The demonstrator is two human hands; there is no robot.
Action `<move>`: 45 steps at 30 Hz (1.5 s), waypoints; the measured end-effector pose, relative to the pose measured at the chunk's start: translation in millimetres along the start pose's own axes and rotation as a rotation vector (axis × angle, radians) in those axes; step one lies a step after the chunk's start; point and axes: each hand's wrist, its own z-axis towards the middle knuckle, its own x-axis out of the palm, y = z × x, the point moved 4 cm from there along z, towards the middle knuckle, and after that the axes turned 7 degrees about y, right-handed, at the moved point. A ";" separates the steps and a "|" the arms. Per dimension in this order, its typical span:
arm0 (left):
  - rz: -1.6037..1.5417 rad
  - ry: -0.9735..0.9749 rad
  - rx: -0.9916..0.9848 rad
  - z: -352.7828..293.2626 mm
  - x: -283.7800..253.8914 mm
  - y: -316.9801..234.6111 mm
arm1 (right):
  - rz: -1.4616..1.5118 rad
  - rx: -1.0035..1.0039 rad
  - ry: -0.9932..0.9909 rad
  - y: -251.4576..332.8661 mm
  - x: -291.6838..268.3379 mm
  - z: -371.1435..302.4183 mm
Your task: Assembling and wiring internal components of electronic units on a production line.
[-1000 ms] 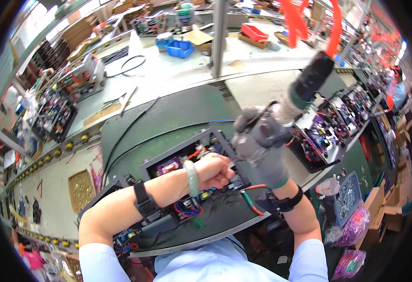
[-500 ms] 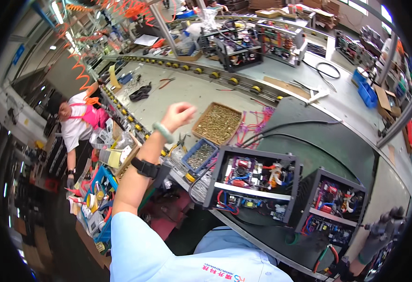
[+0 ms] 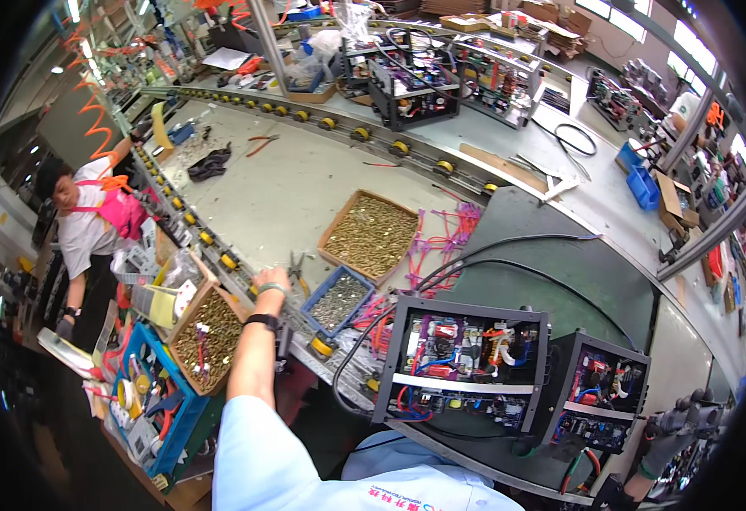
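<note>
My left hand [image 3: 272, 279], bare, with a pale bracelet and a dark wristband, is over the near table edge, beside small pliers [image 3: 298, 271]. Its fingers look curled; anything inside them is hidden. A blue bin of small metal parts [image 3: 337, 300] is just right of it. Beyond is a cardboard tray of brass-coloured fasteners [image 3: 371, 232]. At the far right my right hand [image 3: 668, 451], in a grey glove, is beside dark, blurry shapes; its fingers cannot be made out. Two black-framed electronic units [image 3: 467, 387] [image 3: 601, 393] stand in front of me, circuit boards exposed.
Pink-purple wires [image 3: 445, 243] lie beside the tray, and black cables [image 3: 526, 247] cross the green mat [image 3: 552, 294]. A yellow-roller conveyor [image 3: 360, 134] runs behind. At left are a blue crate [image 3: 164, 439], another fastener tray [image 3: 207, 345] and a co-worker [image 3: 92, 217].
My left hand has dropped from beside the brass-coloured fasteners toward the near table edge, moving left and closer to me. The view has turned, showing the fastener tray at left.
</note>
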 end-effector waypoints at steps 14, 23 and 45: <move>-1.872 0.802 1.122 -126.7 -168.1 -40.8 | 0.279 0.140 0.127 17.4 52.9 -21.8; -1.251 1.503 1.942 -417.6 -225.7 -331.7 | 0.246 0.069 0.193 26.7 59.2 -29.5; 0.033 -0.249 2.200 -520.4 -126.3 -453.4 | 0.209 -0.057 0.141 30.0 39.8 -32.5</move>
